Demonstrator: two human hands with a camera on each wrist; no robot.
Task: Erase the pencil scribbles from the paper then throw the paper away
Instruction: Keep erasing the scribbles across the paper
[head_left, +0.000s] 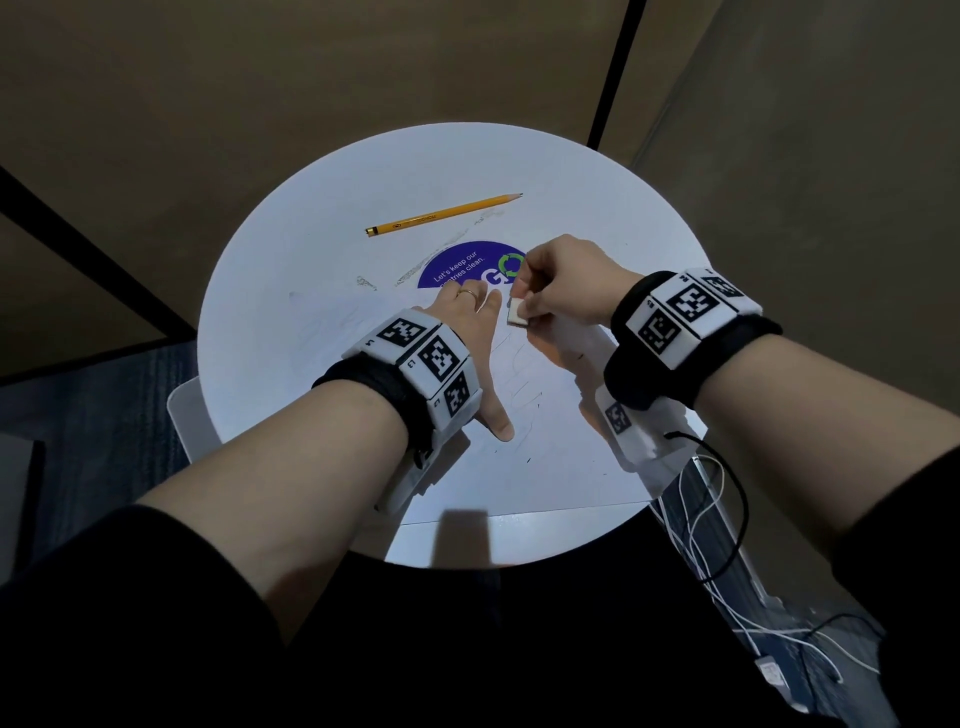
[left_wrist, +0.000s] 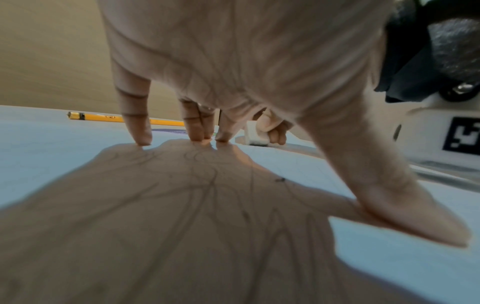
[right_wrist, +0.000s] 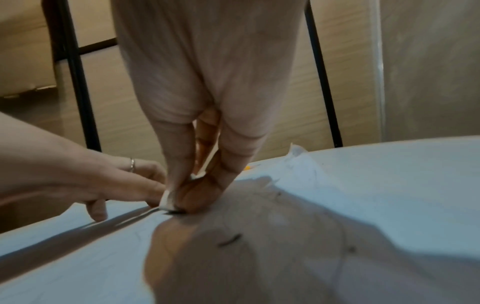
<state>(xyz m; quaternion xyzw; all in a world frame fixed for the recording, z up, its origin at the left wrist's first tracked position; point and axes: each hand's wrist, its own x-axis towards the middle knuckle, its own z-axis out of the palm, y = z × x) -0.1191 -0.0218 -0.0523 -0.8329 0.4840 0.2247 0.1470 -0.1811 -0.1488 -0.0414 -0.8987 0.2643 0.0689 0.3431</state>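
White paper (head_left: 540, 457) with faint pencil scribbles (head_left: 519, 384) lies flat on the round table (head_left: 270, 291), long axis running away from the person. Left hand (head_left: 467, 317) presses it, fingers straight and spread; right hand (head_left: 563, 286) pinches a white eraser (head_left: 518, 315) against the sheet.

White paper (head_left: 524, 467) with thin grey scribbles (head_left: 519, 384) lies on a pale white surface (head_left: 322, 218), and there's a yellow pencil (head_left: 441, 214) with a black band near its end. A white eraser (head_left: 517, 313), a purple round sticker (head_left: 470, 267) with white lettering and a green ring, and black-and-white checkered tags on white wristbands (head_left: 685, 306) over black straps.
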